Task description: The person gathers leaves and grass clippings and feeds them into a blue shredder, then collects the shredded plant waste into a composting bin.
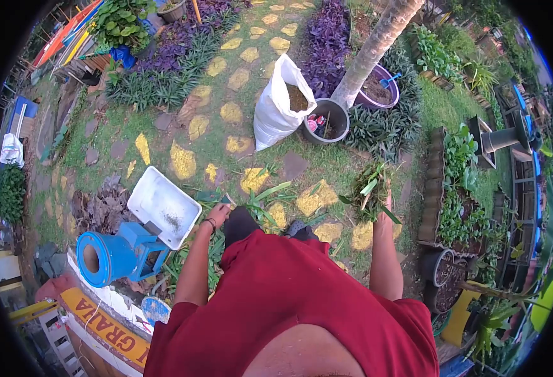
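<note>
My right hand (386,200) is out to the right, wrapped round a bundle of green leaves and dry stalks (371,191) that hides most of its fingers. My left hand (219,213) is low beside my dark-clothed knee, near long cut leaves on the ground. Its fingers look closed, and a small dark object shows at their tips, too small to name. More long green leaves (270,193) lie on the grass and yellow stones between my hands.
A white tray (149,198) adjoins a blue machine (122,256) at the left. Ahead stand a white sack (275,116), a grey bucket (339,122), a purple pot (389,100) and a tree trunk (377,50). A planter bed (433,188) borders the right.
</note>
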